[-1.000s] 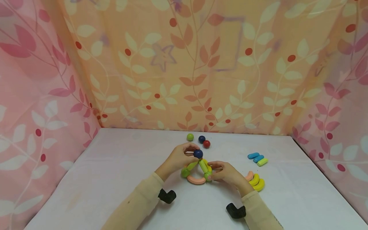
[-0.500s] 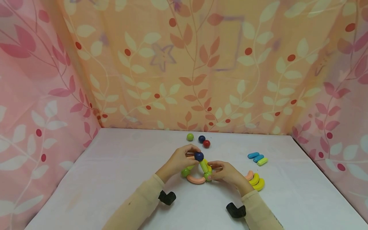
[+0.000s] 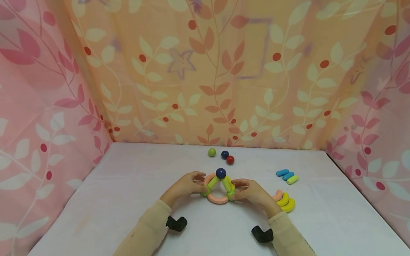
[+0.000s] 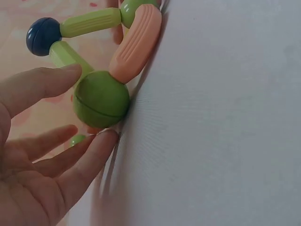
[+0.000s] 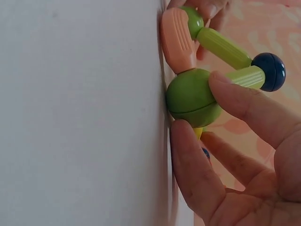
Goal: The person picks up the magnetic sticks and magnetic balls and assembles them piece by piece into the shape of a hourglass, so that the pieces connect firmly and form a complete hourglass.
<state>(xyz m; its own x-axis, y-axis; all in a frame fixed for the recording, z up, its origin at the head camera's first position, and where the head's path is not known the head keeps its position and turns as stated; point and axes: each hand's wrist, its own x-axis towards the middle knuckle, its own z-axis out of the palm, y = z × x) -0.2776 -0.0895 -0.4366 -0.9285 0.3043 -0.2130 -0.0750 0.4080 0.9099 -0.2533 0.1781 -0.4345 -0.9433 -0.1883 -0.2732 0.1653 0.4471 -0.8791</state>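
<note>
Leaving the blue ball perched on two sticks, the left hand now pinches a green ball, the right hand a second ball; the top joint seems made.

Head view looks down; nearer wrist views share one blue ball.

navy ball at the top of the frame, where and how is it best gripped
The navy ball is probably best pinched round its upper half, coming from above: it is round and sits at the peak with its top bare, while two light green sticks join it from below.
</note>
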